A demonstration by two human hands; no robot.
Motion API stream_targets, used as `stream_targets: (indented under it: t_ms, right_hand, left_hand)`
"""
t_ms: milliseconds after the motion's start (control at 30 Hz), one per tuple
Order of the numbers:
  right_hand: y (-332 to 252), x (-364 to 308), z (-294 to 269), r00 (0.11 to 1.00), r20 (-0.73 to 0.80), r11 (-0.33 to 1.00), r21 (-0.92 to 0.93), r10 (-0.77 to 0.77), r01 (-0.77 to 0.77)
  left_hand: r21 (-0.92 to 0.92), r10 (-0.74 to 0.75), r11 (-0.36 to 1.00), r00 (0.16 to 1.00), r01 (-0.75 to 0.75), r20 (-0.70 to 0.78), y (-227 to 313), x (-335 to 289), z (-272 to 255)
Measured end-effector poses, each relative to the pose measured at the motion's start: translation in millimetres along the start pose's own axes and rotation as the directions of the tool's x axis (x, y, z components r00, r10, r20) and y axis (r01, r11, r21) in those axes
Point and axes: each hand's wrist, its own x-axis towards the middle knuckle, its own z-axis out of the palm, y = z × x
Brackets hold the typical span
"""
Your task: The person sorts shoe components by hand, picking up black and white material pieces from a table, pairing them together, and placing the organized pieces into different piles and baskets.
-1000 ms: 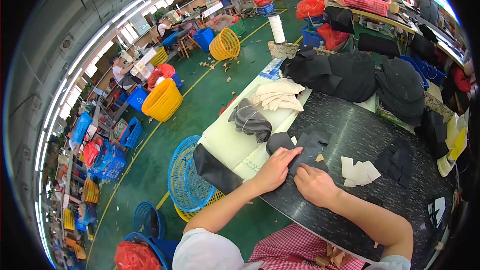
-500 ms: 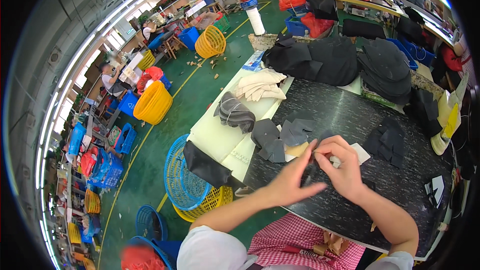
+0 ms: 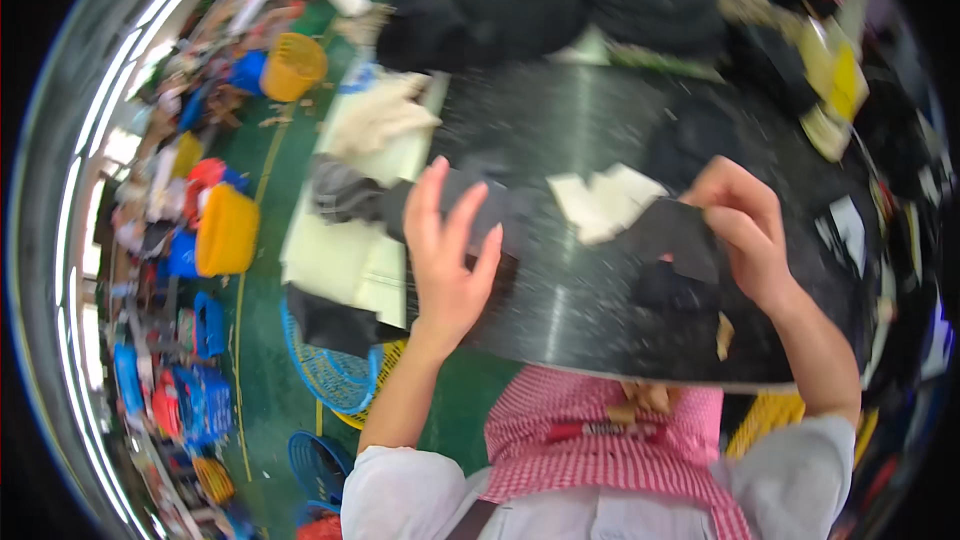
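My left hand (image 3: 448, 250) is spread with fingers apart over some dark grey cut pieces (image 3: 492, 202) at the left of the black speckled worktop (image 3: 560, 290). Whether the fingertips touch them is blurred. On the right, my right hand (image 3: 745, 230) pinches the edge of a dark grey cut piece (image 3: 678, 232) between thumb and fingers. Below that piece lies a darker stack (image 3: 665, 290), partly covered. White cut pieces (image 3: 605, 202) lie between my hands, close to the held piece.
Large black piles (image 3: 500, 15) line the worktop's far side. A cream bundle (image 3: 380, 120) and a grey striped roll (image 3: 340, 188) lie on the pale board at left. A blue basket (image 3: 330, 370) stands beside the table. White pieces (image 3: 848, 230) lie far right.
My hands have parted: the left went left and opened over the grey pieces, the right went right and now holds a dark grey piece. The whole view has shifted and blurred.
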Motion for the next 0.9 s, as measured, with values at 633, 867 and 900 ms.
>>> stream_targets:
  t_ms: [633, 867, 900]
  right_hand:
    - [39, -53, -15, 0.996, -0.042, 0.74, -0.668, 0.073, -0.083]
    - [50, -45, -17, 0.985, 0.111, 0.458, -0.874, -0.135, 0.161]
    - [46, -43, -19, 0.969, 0.152, 0.367, -0.905, -0.196, 0.216]
  left_hand:
    - [-0.545, -0.013, 0.703, 0.774, 0.458, 0.634, 107, 4, 53]
    - [-0.396, 0.134, 0.913, 0.844, 0.099, 0.519, 100, 9, 63]
    - [-0.291, 0.226, 0.952, 0.865, -0.098, 0.447, 98, 14, 62]
